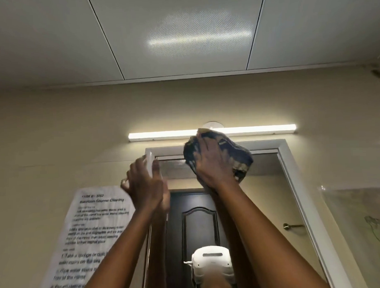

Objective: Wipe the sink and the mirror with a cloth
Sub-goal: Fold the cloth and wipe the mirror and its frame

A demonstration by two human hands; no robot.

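Note:
The mirror [264, 197] hangs on the beige wall in a white frame [293, 172] and reflects a dark door and a white head-worn device. My right hand [213, 164] presses a dark, patterned cloth [240, 158] flat against the glass at the mirror's top edge, near the middle. My left hand [143, 184] is raised at the top left corner, its fingers curled around the white frame edge there. The sink is out of view.
A lit tube lamp [163, 134] runs along the wall just above the mirror, right behind the cloth. A printed instruction sheet [91, 233] is stuck to the wall left of the mirror. A clear plastic sheet [360, 224] hangs at the right. Ceiling panels fill the top.

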